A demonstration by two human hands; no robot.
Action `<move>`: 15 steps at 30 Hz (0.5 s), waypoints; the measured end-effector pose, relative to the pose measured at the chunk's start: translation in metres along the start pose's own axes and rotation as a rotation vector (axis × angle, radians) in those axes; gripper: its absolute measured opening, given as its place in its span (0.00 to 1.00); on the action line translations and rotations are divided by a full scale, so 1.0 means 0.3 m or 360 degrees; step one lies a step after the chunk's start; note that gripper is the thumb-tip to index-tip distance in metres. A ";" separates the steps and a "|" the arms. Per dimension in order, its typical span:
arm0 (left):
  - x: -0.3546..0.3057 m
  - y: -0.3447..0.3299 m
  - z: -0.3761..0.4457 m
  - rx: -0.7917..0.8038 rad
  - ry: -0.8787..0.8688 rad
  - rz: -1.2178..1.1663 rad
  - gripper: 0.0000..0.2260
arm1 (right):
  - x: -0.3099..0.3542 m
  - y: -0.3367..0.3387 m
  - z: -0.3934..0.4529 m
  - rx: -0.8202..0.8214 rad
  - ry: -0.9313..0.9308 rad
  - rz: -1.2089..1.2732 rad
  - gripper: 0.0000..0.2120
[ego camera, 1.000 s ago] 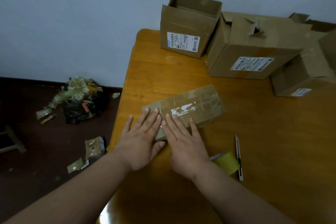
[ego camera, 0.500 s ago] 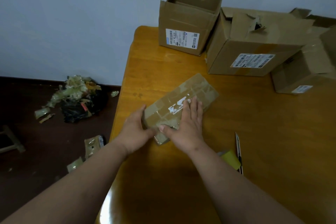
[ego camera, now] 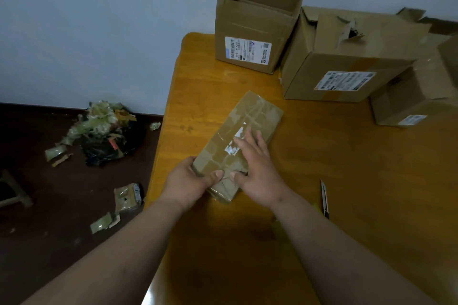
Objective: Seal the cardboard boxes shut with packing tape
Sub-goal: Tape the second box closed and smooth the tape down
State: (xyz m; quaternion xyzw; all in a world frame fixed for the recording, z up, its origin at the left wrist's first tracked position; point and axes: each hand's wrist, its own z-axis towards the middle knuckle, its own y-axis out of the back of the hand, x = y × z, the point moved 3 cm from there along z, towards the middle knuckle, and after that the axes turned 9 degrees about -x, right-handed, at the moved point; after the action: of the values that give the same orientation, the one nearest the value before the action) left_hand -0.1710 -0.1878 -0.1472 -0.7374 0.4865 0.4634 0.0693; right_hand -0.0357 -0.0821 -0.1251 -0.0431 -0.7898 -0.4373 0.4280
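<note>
Nearest the camera, both forearms reach out over the wooden counter [ego camera: 347,156] to a small flat box [ego camera: 247,129] that lies slanted near the counter's left edge, already criss-crossed with glossy tape. The left hand [ego camera: 188,181] curls round the box's near left corner, thumb on top and fingers out of sight beneath. The right hand [ego camera: 255,168] lies on the top face with fingers straight, thumb pressing down at the near end close to the left thumb. The step in hand looks like smoothing tape down over the near end. To do it well, the left hand should keep the box from sliding while the right thumb rubs outward from the middle toward the edge, chasing out bubbles and folding the tape tight over the corner.

Just right of the right wrist lies a utility knife [ego camera: 324,198]; the tape roll is not clearly in view.

Farther back stand three bigger boxes: an open box [ego camera: 250,37] with flaps up, a torn box [ego camera: 347,57] touching it, and another box [ego camera: 416,96] at the right edge, all apparently unsealed. Tape scraps [ego camera: 99,126] litter the floor to the left
</note>
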 end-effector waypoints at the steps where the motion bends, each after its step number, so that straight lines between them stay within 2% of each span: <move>1: -0.002 0.001 0.004 -0.0014 0.0018 -0.0020 0.17 | 0.005 0.012 0.000 -0.0030 -0.0018 0.0087 0.34; 4: -0.009 -0.005 0.001 -0.0029 0.0063 -0.0126 0.12 | 0.005 0.047 -0.008 -0.0349 -0.0162 0.0287 0.33; 6: -0.002 -0.017 -0.006 -0.0068 0.0093 -0.0202 0.14 | -0.013 0.035 -0.029 -0.0533 -0.0321 0.0237 0.41; 8: 0.003 -0.019 -0.009 -0.0130 0.0119 -0.0166 0.19 | -0.024 -0.001 -0.044 -0.0430 -0.0526 0.0340 0.48; 10: -0.013 -0.002 -0.006 -0.0112 0.0143 -0.0054 0.19 | -0.028 -0.020 -0.035 -0.0350 -0.0634 0.0484 0.43; 13: -0.024 0.014 0.001 0.0007 0.0200 0.0179 0.22 | -0.023 0.002 -0.013 -0.0357 -0.0633 0.0428 0.29; 14: -0.024 0.014 -0.004 0.0031 0.0210 0.0204 0.24 | -0.019 0.000 -0.009 -0.0318 -0.0622 0.0456 0.30; 15: -0.018 0.009 -0.009 0.0059 0.0208 0.0197 0.27 | -0.013 -0.012 -0.012 -0.0245 -0.0594 0.0478 0.35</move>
State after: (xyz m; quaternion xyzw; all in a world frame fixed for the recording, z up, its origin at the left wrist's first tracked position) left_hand -0.1721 -0.1871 -0.1406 -0.7332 0.5432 0.4086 0.0222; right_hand -0.0326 -0.0859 -0.1294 -0.2725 -0.8042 -0.4122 0.3303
